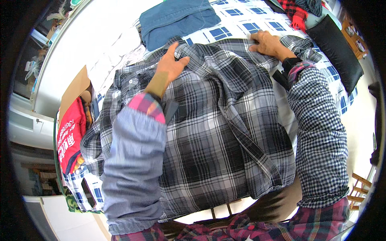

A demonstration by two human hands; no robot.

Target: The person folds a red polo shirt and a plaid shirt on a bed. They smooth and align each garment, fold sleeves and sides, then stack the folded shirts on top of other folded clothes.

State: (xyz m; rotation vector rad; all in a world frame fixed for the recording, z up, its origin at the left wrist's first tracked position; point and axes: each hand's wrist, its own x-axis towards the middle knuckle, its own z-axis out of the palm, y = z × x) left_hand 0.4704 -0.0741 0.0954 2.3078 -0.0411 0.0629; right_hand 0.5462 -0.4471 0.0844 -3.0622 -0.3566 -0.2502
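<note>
A black, grey and white plaid shirt lies spread over the table, its collar end away from me and its lower edge by my body. My left hand rests on the shirt near the collar, thumb and forefinger apart; its other fingers are partly hidden. Farther right, my right hand touches the far edge of the shirt by a sleeve, fingers bent and spread over the cloth. Neither hand visibly grips anything. The shirt's front strip runs in a loose fold down its right half.
Folded blue denim sits beyond the collar on a blue-and-white checked cloth. White crumpled fabric is at far left. A cardboard box and a red printed bag stand left; a black cushion lies right.
</note>
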